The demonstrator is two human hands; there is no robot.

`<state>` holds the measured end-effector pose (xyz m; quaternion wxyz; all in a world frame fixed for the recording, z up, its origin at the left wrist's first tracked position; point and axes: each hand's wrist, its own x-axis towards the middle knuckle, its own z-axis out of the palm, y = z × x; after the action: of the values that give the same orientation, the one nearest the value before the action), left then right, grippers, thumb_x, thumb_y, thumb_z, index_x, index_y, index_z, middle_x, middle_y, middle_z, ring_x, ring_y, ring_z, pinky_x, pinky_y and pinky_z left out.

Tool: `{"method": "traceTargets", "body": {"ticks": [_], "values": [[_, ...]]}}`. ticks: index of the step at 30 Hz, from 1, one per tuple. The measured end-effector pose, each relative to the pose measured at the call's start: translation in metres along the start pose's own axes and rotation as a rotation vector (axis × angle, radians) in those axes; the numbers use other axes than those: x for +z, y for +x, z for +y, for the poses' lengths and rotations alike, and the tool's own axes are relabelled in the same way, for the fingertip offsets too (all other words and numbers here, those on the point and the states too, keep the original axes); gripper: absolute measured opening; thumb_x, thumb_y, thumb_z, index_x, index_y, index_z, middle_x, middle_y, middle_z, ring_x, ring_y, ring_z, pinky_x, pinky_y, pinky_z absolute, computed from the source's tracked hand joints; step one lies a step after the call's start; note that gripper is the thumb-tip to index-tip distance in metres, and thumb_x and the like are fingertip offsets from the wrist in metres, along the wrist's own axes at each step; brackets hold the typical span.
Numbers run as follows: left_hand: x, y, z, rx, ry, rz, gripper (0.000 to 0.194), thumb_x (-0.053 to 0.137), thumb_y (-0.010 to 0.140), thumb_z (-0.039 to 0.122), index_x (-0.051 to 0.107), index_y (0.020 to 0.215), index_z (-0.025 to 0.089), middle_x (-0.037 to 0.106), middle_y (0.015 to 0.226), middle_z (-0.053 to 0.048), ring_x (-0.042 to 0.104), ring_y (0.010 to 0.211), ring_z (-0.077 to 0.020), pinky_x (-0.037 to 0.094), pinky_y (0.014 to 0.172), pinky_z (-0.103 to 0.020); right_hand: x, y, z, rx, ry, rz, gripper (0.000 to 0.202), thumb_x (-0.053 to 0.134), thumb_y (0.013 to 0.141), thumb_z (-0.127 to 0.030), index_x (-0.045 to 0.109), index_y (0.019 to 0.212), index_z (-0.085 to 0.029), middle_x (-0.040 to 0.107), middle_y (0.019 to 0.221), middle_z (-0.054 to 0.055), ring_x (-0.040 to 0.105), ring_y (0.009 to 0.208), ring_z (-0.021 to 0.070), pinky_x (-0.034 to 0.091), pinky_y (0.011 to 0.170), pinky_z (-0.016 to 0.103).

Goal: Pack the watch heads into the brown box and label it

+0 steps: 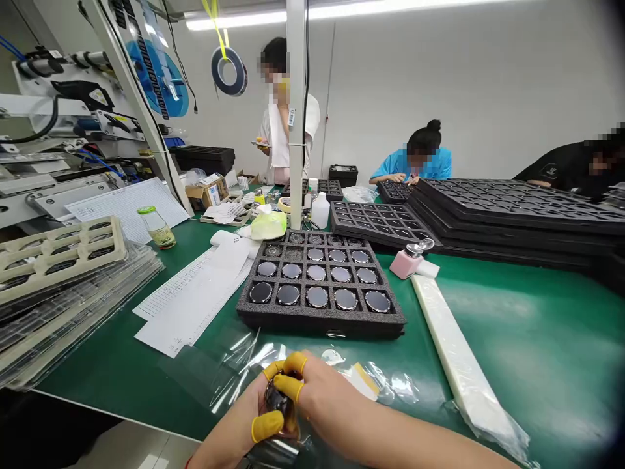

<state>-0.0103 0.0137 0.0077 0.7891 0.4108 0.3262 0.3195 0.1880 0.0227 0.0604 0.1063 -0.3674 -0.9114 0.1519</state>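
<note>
The left hand (pixel 258 410) is curling, its thumb and a finger standing apart. The right hand (pixel 317 387) is meeting it, fingers bending toward the left hand. Both forearms are converging from below, the right slanting leftward.

From here the room looks brightly and evenly lit, a long white tube light (pixel 342 12) glowing along the far wall (pixel 439 78). Its strip burns out to pure white. The green tabletop (pixel 532 339) carries a broad, milky sheen on the right, and hard white streaks glint off the clear film (pixel 234 371) at the near side. Shadows are soft; the near left corner drops almost to black. Dark rounding closes in at the far right corner, and things at the sides look stretched by the wide lens. Faces are broken into blocks. The dark disc between the hands is slightly smeared, its detail hard to read.
</note>
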Motion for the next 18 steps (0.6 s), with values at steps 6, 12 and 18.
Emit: {"method": "traceTargets", "body": {"ticks": [6,12,18], "values": [[0.031,0.0,0.001,0.024,0.133,0.118,0.066,0.093,0.063,0.02,0.067,0.123,0.024,0.072,0.096,-0.004,0.068,0.08,-0.02,0.055,0.079,-0.033,0.003,-0.016,0.001,-0.155,-0.051,0.053,0.021,0.067,0.087,-0.022,0.065,0.107,-0.017,0.069,0.101,0.01,0.056,0.091,0.0228,0.048,0.076,0.032],[0.056,-0.002,0.003,0.054,0.326,0.099,0.048,0.08,0.068,0.008,0.072,0.112,0.027,0.072,0.096,-0.002,0.066,0.103,-0.0282,0.056,0.089,-0.036,0.022,-0.017,-0.01,-0.115,-0.097,0.161,0.011,0.063,0.091,-0.021,0.062,0.102,-0.021,0.066,0.088,0.006,0.057,0.074,0.0181,0.046,0.061,0.027],[0.047,-0.01,0.015,0.022,0.81,-0.047,0.025,0.057,0.086,0.019,0.067,0.109,0.022,0.07,0.108,-0.001,0.065,0.104,-0.0215,0.054,0.099,-0.031,0.05,-0.021,-0.014,-0.225,-0.175,0.278,0.027,0.062,0.093,-0.029,0.06,0.118,-0.018,0.069,0.092,0.008,0.06,0.077,0.0212,0.05,0.063,0.031]]}}
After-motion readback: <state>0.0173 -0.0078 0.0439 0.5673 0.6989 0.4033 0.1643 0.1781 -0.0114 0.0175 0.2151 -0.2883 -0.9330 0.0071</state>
